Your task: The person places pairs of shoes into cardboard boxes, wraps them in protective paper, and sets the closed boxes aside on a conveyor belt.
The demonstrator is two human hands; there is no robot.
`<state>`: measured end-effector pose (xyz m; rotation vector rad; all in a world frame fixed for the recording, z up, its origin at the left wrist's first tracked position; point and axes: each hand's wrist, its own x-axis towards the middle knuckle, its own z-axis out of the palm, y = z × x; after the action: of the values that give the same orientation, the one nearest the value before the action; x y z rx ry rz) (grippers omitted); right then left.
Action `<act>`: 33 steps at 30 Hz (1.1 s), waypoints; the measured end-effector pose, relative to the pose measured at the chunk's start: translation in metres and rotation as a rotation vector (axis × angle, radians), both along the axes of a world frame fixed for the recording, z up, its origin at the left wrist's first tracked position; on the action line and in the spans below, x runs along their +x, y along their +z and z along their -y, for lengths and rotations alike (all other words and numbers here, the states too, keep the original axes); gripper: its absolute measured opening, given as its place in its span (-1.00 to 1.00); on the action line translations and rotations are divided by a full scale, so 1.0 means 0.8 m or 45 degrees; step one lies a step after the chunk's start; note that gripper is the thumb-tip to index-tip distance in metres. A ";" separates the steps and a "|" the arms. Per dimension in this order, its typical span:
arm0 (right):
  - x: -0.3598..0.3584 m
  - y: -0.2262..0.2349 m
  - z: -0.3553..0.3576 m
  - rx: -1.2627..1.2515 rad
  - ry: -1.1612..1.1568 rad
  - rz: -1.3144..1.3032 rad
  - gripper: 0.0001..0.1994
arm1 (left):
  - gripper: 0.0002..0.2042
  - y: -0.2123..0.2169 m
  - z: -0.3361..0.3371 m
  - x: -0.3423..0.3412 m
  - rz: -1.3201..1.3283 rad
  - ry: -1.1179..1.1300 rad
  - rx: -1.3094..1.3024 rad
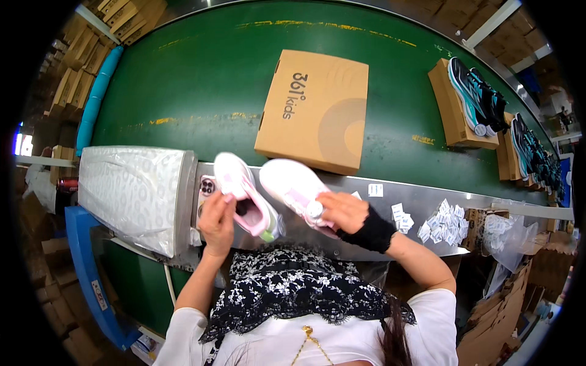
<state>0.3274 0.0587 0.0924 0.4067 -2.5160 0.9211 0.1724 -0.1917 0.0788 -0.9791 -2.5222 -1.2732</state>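
The left hand (217,221) grips the heel of one small white-and-pink children's sneaker (244,195); the right hand (342,210) is closed on its twin sneaker (296,189). Both are just above the grey metal shelf (421,204). They look light, soft on top and stiff in the sole, so the heel seems the best hold. Beyond the shelf edge, a closed brown cardboard shoebox (317,110) lies on the wide green conveyor belt (195,79), which has open room on the left.

My head camera looks steeply down, close over my hands, across a green conveyor belt (201,79) ahead.
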 end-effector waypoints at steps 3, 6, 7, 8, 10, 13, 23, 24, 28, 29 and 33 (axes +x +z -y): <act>0.023 -0.036 0.022 -0.045 0.072 0.294 -0.76 | -0.84 -0.016 0.029 0.038 0.136 -0.229 -0.170; 0.012 -0.044 -0.003 -0.429 0.333 0.528 -0.73 | -0.82 -0.013 0.029 0.019 0.156 -0.308 -0.213; 0.013 -0.032 -0.012 -0.866 0.144 0.839 -0.74 | -0.80 -0.011 0.013 0.002 0.152 -0.230 -0.234; -0.008 -0.014 -0.023 -0.787 0.077 0.657 -0.76 | -0.74 -0.013 -0.007 -0.018 0.070 -0.188 -0.182; -0.039 -0.025 -0.031 -0.237 -0.403 0.640 -0.72 | -0.57 -0.014 -0.065 -0.061 0.049 -0.109 -0.170; -0.089 -0.062 -0.016 0.141 -0.633 0.398 -0.47 | -0.25 -0.082 -0.136 -0.138 0.421 -0.007 -0.238; -0.052 -0.048 -0.033 -0.381 -0.982 -0.025 -0.24 | -0.28 -0.003 -0.190 -0.106 0.969 -0.269 -0.083; -0.046 -0.038 -0.032 -0.835 -1.050 -0.065 -0.31 | -0.26 -0.022 -0.188 -0.111 0.575 -0.240 -0.123; -0.006 -0.030 -0.077 -2.045 -0.981 -0.402 -0.67 | -0.42 -0.083 -0.121 -0.136 0.606 -0.089 -0.522; 0.012 -0.056 -0.085 -2.121 -0.908 -0.288 -0.72 | -0.47 -0.095 -0.110 -0.135 0.558 0.019 -0.498; 0.094 -0.194 -0.061 -0.788 -1.139 0.643 -0.72 | -0.58 -0.086 -0.081 -0.142 0.617 0.105 -0.247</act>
<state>0.4027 0.1079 -0.0625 -1.1588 -2.2045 1.3917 0.0584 -0.1270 0.0103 -0.6459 -3.0609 -1.4006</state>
